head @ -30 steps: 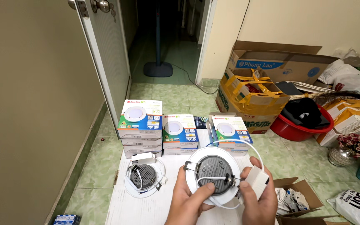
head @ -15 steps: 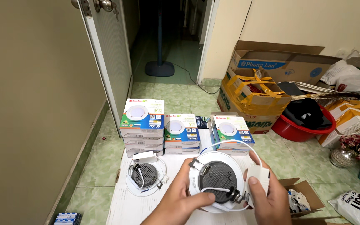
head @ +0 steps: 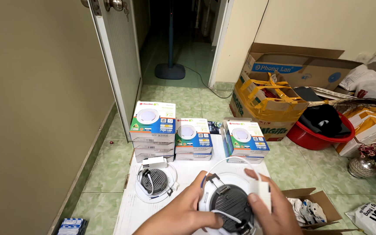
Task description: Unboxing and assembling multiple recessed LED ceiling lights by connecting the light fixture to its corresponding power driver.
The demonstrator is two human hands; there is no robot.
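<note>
The left hand (head: 183, 215) grips the rim of a round white recessed lamp with dark ribbed back (head: 229, 204); the right hand (head: 270, 213) pinches its small white driver box (head: 264, 193). Probably light, stiff plastic; the thin wires look fragile, so the rim is safest. Behind stand 3 stacks of lamp cartons (head: 194, 137).

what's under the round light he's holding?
Both hands, left hand and right hand, hold the downlight face down above a white sheet. The sheet directly beneath is hidden by the light and hands. A second downlight lies beside it.
</note>
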